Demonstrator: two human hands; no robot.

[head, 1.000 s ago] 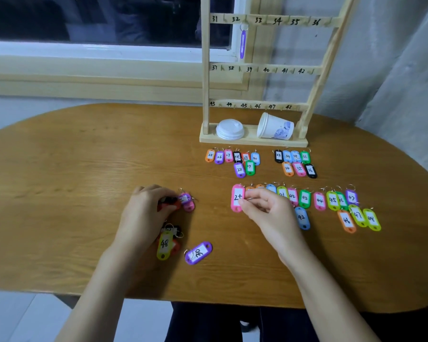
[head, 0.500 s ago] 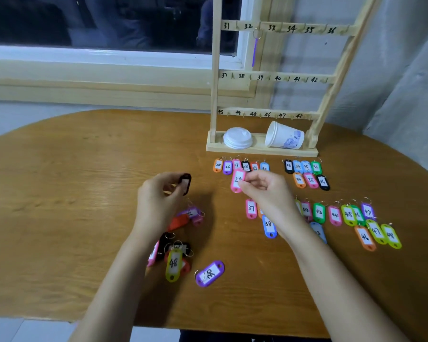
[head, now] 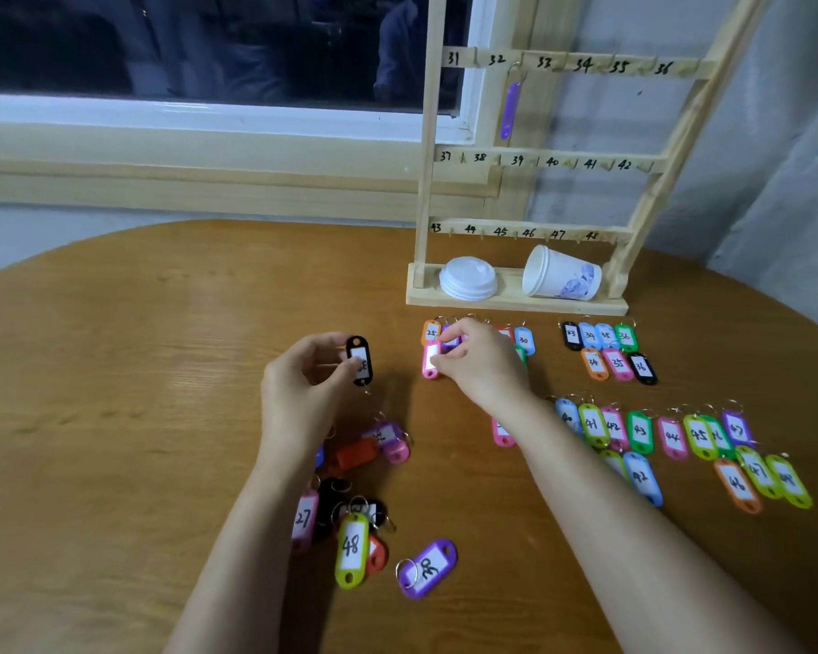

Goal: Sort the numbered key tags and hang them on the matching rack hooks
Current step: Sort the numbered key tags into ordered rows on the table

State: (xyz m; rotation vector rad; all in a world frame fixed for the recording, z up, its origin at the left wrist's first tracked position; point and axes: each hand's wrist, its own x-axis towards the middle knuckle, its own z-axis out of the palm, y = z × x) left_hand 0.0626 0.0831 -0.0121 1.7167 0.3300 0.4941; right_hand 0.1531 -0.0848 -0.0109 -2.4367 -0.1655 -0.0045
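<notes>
Right hand (head: 480,365) moved one pink tag (head: 430,362); left hand (head: 303,384) grips one black tag (head: 360,360).

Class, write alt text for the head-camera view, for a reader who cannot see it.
A left hand holds up a black plastic key tag; the right hand pinches a pink plastic key tag beside rows of numbered tags on a wooden table. Behind, a wooden rack holds one purple tag.

Paper cup (head: 562,275) on its side; lids (head: 467,278) beside; window (head: 199,44)
</notes>
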